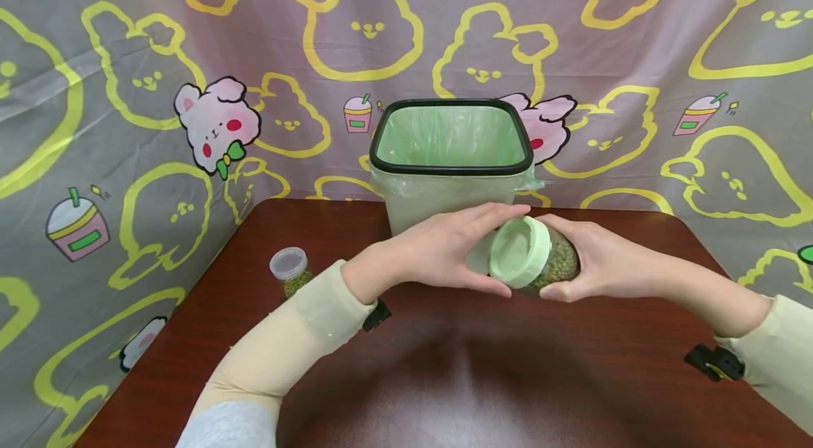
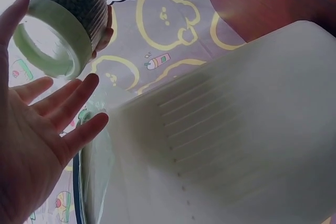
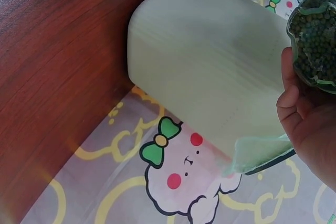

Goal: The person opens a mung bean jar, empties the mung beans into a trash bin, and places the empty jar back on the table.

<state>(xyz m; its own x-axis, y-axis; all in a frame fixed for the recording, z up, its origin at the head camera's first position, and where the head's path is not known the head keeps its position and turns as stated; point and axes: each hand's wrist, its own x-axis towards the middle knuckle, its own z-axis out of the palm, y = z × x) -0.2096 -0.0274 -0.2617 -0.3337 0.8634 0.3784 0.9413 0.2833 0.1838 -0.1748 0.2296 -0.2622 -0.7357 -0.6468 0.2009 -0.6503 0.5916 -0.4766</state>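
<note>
My right hand (image 1: 600, 261) grips a clear ribbed jar (image 1: 559, 261) filled with small green beans, tilted so its pale green screw lid (image 1: 521, 252) faces left. In the right wrist view the beans (image 3: 317, 43) show through the jar's bottom. My left hand (image 1: 444, 245) is beside the lid, thumb and fingers spread and fairly straight. From the left wrist view, most of those fingers (image 2: 71, 106) appear apart from the lid (image 2: 52, 40); whether the thumb touches it I cannot tell.
A pale waste bin (image 1: 444, 197) with a black rim and a green bag liner (image 1: 457, 134) stands behind the hands. A small clear-lidded container (image 1: 288, 263) of green beans is partly hidden by the left forearm. Patterned cloth (image 1: 381, 32) surrounds the brown table (image 1: 444, 363).
</note>
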